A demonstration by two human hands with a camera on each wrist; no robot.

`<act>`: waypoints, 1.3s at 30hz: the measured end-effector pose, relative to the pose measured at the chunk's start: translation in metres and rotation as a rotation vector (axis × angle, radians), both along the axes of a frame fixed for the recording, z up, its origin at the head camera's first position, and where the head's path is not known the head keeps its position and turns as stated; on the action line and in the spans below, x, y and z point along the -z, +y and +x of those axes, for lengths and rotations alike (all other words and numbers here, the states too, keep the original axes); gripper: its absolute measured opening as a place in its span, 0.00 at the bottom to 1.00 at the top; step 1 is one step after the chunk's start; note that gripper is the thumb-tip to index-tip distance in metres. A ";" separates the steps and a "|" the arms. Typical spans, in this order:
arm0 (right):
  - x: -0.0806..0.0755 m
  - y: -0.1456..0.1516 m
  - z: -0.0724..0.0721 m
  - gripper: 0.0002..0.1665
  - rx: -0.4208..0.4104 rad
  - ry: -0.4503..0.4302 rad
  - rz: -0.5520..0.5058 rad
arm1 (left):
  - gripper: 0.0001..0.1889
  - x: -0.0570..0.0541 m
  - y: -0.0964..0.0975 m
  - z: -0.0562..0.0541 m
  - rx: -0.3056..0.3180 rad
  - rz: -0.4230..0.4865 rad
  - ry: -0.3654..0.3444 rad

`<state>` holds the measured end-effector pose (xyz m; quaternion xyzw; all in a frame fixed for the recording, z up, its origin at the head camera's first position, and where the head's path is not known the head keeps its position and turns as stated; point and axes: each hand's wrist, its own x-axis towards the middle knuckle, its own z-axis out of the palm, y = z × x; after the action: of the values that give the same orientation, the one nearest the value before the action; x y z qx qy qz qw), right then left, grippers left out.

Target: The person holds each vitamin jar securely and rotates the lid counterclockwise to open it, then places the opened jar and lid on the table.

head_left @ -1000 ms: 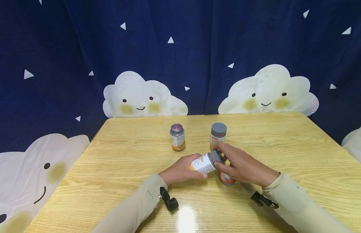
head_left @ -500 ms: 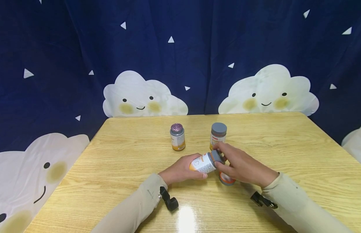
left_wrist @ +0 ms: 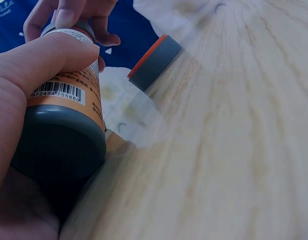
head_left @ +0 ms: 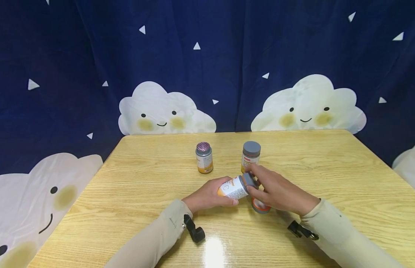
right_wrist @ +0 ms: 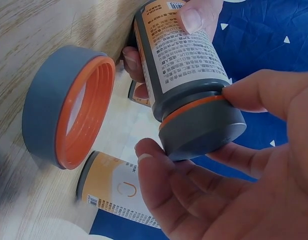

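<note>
My left hand grips a pill bottle with a white and orange label, tilted above the table with its top toward the right. My right hand holds the bottle's grey cap between thumb and fingers. In the right wrist view the cap sits at the bottle's neck, and its orange rim shows along one side. A loose grey lid with an orange lining lies inside up on the table, just below the right hand. The left wrist view shows the bottle's dark base and barcode.
Behind the hands, a bottle with a shiny pinkish seal and no cap stands upright on the wooden table. To its right stands a grey-capped bottle, partly hidden by the right hand. A blue curtain hangs behind the table.
</note>
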<state>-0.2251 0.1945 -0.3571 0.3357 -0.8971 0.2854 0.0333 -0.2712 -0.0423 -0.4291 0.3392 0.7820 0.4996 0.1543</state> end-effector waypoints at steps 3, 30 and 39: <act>0.000 0.000 0.000 0.18 -0.001 0.000 0.002 | 0.22 0.000 0.000 0.000 -0.001 -0.002 0.000; 0.000 0.000 0.000 0.17 0.004 0.005 0.003 | 0.22 0.000 0.000 -0.001 0.008 -0.007 0.003; 0.001 -0.001 0.000 0.16 0.012 0.010 0.012 | 0.22 0.000 0.000 -0.002 0.005 -0.014 0.005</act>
<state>-0.2248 0.1936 -0.3584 0.3321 -0.9006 0.2781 0.0374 -0.2729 -0.0427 -0.4295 0.3414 0.7849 0.4930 0.1559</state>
